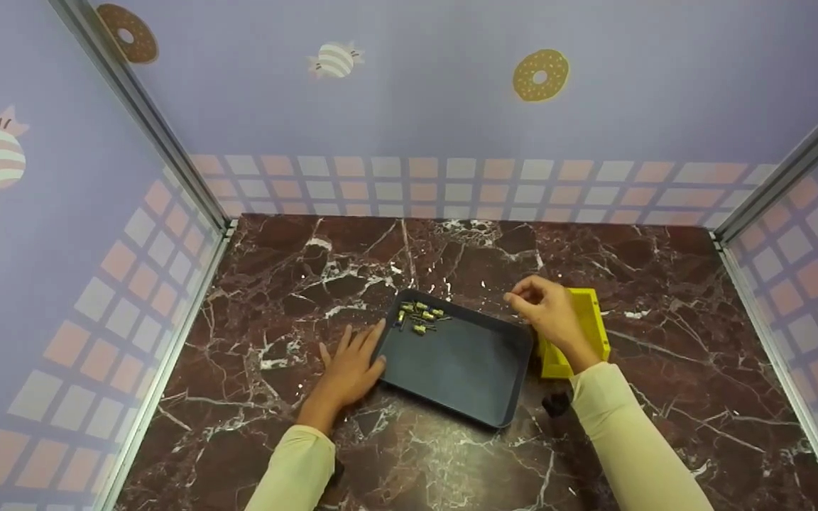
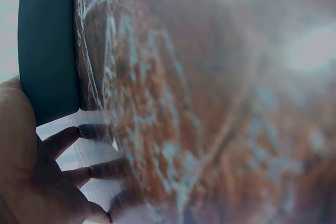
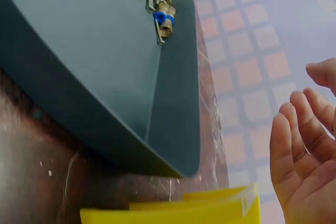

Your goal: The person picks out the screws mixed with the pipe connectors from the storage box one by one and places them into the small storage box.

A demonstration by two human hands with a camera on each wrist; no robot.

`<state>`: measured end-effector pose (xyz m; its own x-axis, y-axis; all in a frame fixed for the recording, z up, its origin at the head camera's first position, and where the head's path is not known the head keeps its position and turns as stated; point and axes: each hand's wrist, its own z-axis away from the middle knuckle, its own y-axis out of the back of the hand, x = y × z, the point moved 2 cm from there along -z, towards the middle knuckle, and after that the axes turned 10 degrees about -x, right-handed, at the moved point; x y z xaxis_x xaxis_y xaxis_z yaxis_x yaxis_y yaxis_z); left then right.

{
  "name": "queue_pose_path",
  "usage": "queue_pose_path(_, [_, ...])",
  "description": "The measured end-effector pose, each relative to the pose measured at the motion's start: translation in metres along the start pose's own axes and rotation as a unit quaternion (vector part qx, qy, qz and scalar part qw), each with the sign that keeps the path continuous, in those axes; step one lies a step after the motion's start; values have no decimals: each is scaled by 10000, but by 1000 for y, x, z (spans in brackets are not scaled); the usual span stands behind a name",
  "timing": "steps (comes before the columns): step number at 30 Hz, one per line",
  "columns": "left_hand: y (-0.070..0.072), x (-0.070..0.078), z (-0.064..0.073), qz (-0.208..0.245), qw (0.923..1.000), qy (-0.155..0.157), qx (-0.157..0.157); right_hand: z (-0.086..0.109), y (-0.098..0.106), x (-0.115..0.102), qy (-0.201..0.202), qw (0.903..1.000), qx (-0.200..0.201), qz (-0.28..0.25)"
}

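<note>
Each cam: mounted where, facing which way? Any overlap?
Head: worn on head, facing forward and down at dark grey rectangular tray, dark red marbled tabletop; left hand, right hand, cream sleeves show.
Left wrist: on that wrist, facing the tray's outer wall and tabletop; left hand at left edge.
Right wrist: on that wrist, facing the tray and yellow plastic bin; right hand at right edge.
Shared: head and right wrist both show bin and small brass-coloured fittings.

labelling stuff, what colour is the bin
Yellow; the bin shows best in the head view.
</note>
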<state>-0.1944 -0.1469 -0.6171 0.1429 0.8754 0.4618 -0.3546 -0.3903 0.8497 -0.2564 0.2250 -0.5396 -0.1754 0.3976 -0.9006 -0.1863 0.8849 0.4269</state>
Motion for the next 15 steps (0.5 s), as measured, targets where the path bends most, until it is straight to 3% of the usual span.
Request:
queue_pose_path(9, [0, 0, 0, -48, 10000, 44, -1, -15, -21, -3, 156, 9995, -281, -21])
queue_pose_path(15, [0, 1, 0, -41, 9999, 70, -60, -24, -37, -7, 245, 9985, -411, 255])
